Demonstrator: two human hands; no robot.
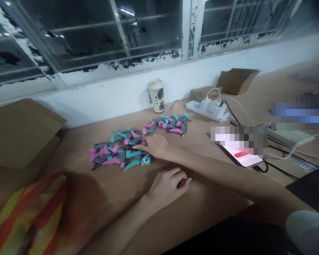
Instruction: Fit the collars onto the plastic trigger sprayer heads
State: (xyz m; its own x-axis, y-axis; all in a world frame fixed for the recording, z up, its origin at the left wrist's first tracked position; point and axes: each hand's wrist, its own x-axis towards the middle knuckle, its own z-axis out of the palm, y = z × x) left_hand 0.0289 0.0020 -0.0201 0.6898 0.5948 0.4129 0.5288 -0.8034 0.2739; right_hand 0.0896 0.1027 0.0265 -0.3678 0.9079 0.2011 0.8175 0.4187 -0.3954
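A loose pile of small trigger sprayer heads (119, 152), grey with pink or teal parts, lies on the brown table. My right hand (156, 146) reaches over the pile's right side from the right. One of its digits is stretched out across the sprayer heads; the other fingers are partly hidden, and no piece is seen lifted. Nearer to me, below the pile, my left hand (170, 186) rests with its fingers curled in, and nothing shows in it. More sprayer heads (172, 124) lie just beyond my right hand.
A printed cup (156, 95) stands against the wall. To its right are a white power strip (208, 109) with cables and an open carton (236, 81). A lit phone (246, 157) lies right. Cardboard (23, 132) and a red-yellow bag (29, 216) are at left.
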